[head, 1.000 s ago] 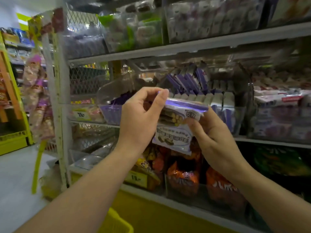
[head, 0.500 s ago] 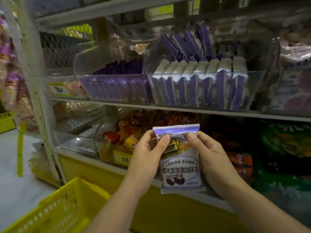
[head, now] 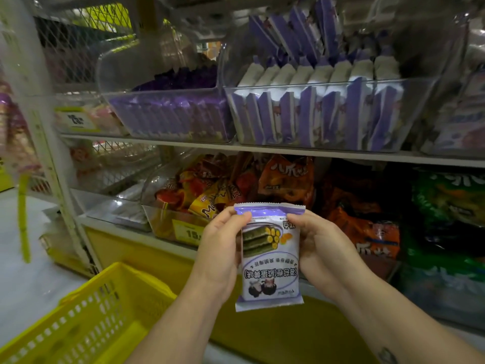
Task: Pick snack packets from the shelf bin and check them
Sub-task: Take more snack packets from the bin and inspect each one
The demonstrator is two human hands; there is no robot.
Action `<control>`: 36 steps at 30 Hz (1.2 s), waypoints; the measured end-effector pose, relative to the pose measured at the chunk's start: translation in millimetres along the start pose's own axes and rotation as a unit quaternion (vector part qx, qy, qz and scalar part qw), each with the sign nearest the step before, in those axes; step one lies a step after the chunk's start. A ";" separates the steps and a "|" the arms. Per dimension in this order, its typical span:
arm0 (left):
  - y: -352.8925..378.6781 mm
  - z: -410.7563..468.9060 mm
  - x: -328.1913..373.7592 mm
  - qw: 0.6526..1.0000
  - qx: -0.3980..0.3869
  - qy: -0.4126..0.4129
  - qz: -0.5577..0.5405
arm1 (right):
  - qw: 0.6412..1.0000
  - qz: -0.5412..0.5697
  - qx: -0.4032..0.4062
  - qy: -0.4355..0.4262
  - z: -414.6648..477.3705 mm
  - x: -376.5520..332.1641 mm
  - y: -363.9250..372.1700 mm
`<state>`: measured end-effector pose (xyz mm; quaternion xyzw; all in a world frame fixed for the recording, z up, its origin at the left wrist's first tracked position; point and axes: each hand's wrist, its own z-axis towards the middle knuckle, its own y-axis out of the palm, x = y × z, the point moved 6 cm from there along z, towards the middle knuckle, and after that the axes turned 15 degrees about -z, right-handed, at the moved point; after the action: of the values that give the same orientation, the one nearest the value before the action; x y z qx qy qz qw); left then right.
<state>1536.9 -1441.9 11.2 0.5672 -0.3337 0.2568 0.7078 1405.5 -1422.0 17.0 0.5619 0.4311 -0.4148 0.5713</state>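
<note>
I hold one purple-and-white snack packet [head: 270, 256] upside down in front of the lower shelf, its printed face toward me. My left hand [head: 219, 252] pinches its left edge with thumb on the front. My right hand [head: 319, 248] pinches the right edge the same way. Above, a clear shelf bin [head: 328, 114] holds several more purple-and-white packets standing in rows.
A second clear bin [head: 168, 114] of purple packets stands to the left on the same shelf. Orange and green snack bags [head: 367, 222] fill the lower shelf. A yellow shopping basket [head: 86, 319] sits at the lower left by the yellow shelf base.
The packet came down from bin height to below the shelf and was turned flat to face me. The view dropped, showing the yellow basket.
</note>
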 end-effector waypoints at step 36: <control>-3.3 -12.4 22.3 0.987 -0.116 -0.079 0.081 | 0.993 -0.063 -0.099 0.031 -7.3 -16.3 -12.9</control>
<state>1556.0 -1430.9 24.4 0.4712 -0.4610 0.2268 0.7170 1388.3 -1415.2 28.9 0.4871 0.5222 -0.3876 0.5829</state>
